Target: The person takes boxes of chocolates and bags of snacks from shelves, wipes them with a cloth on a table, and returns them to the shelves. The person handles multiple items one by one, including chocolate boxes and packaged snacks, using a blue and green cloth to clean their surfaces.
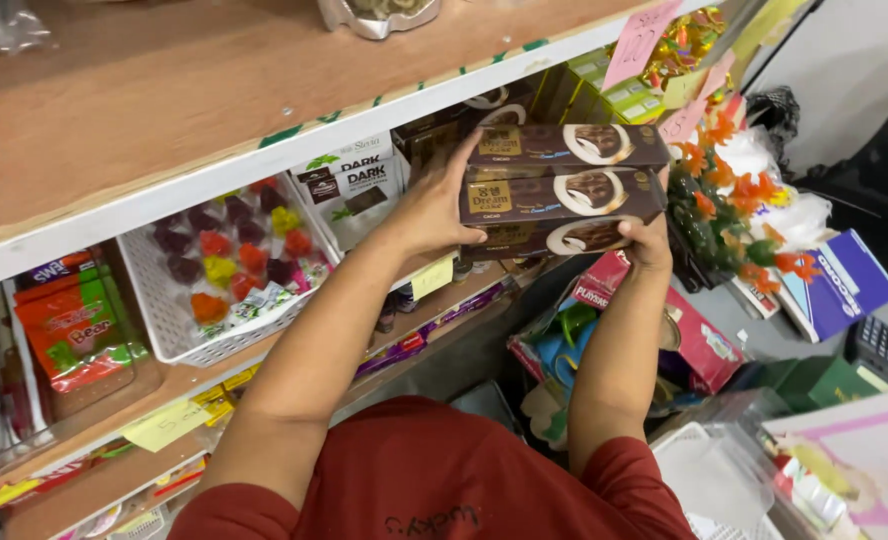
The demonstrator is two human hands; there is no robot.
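A stack of three brown rectangular cardboard cake boxes (562,187) is held at the front of the wooden shelf (214,150), pressed between the left hand (434,205), fingers spread over the near end, and the right hand (649,238), cupped under the far end. Both forearms are raised and bent towards the shelf. The shelving step appears to be in hand; a level push is judged necessary, past the white plastic basket of coloured jellies (229,275).

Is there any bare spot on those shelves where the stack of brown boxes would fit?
The upper wooden shelf shows a bare stretch between a clear bag at its left end and a shiny packet. The lower shelf is crowded: white basket, dark boxes. Both hands, left hand and right hand, grip the stacked boxes.
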